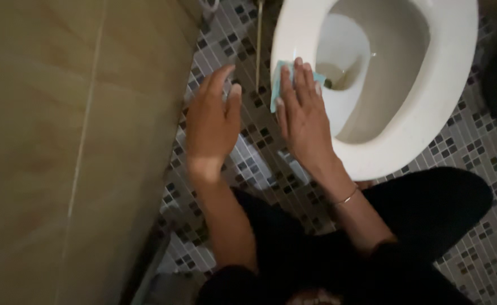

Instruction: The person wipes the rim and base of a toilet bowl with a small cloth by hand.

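My right hand (302,116) lies flat, fingers together, pressing a light blue cloth (277,79) against the left rim of a white toilet bowl (429,90). Only the cloth's edges show past my fingers. A thin bracelet circles that wrist. My left hand (212,121) hovers over the mosaic floor left of the bowl, fingers spread and holding nothing. The bowl has no seat down and a little water sits at its bottom.
A beige tiled wall (62,141) fills the left side. The floor (474,147) is small grey, white and black mosaic tiles. A thin pipe (258,45) runs down beside the bowl. My dark-clothed knees are at the bottom.
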